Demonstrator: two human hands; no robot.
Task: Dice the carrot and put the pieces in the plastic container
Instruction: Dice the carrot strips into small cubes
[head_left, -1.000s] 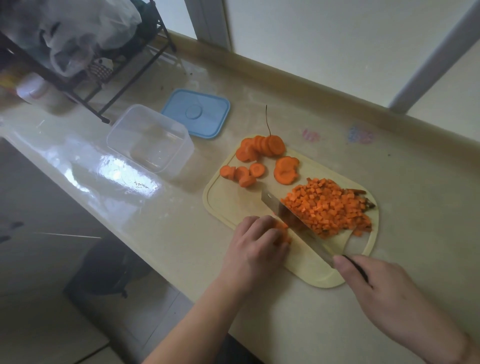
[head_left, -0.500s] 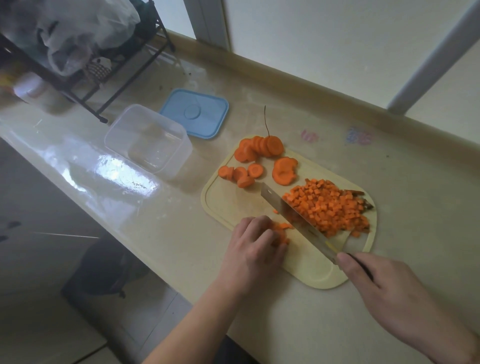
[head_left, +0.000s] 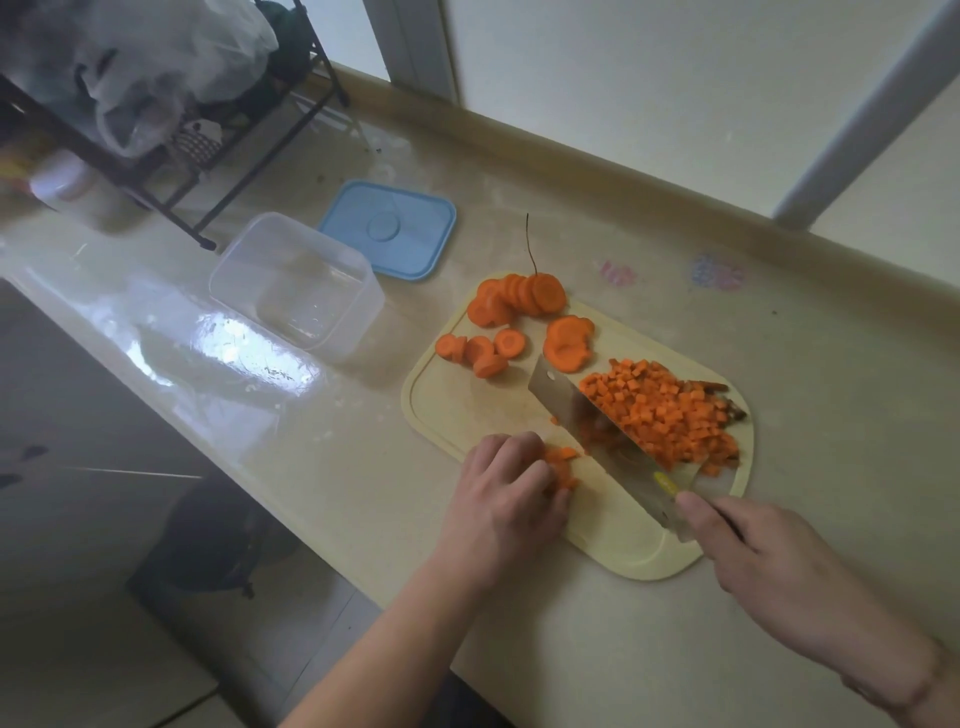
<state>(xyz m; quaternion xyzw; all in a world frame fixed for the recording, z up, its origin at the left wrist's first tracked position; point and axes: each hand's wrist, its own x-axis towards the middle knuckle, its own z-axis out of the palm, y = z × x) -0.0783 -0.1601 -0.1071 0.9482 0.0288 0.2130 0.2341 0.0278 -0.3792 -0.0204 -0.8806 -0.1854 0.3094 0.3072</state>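
right hand (head_left: 769, 561) grips knife (head_left: 597, 415) | plastic container (head_left: 296, 286) holds no carrot

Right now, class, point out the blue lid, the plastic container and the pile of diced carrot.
blue lid (head_left: 387, 229): head view, centre of its top.
plastic container (head_left: 296, 285): head view, its clear inside floor.
pile of diced carrot (head_left: 662, 410): head view, middle of the heap.

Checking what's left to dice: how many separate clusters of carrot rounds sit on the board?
3: a fanned row at the cutting board's far corner, a small group nearer the container side, and a stack beside the knife tip.
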